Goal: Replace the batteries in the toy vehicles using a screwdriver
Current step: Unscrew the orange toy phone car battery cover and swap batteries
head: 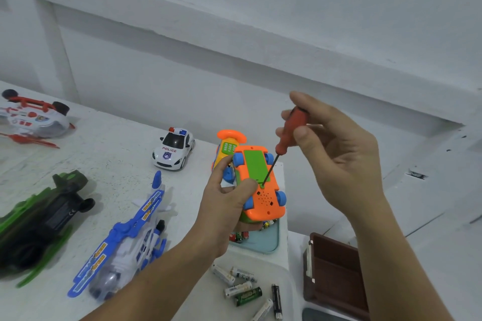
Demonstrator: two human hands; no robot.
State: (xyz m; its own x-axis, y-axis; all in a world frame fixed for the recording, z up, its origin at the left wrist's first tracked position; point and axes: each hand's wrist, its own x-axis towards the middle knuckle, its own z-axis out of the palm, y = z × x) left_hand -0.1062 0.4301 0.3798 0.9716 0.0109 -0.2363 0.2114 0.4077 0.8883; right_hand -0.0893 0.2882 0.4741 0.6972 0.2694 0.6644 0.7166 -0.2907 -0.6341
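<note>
My left hand (pixel 226 203) grips an orange toy car (pixel 263 200) held upside down above the table, its blue wheels and green battery cover (pixel 255 165) facing up. My right hand (pixel 336 148) holds a red-handled screwdriver (pixel 290 130) between thumb and fingers. Its thin dark shaft slants down-left, and the tip sits at the screw hole at the near end of the green cover. Loose batteries (pixel 243 288) lie on the white table at the bottom centre.
On the table (pixel 112 154) stand a white police car (pixel 174 148), an orange toy phone (pixel 227 144), a blue-and-white helicopter (pixel 125 245), a green vehicle (pixel 39 219) and a red-and-white helicopter (pixel 31 118). A teal tray (pixel 263 241) holds small batteries. A brown box (pixel 336 273) sits right.
</note>
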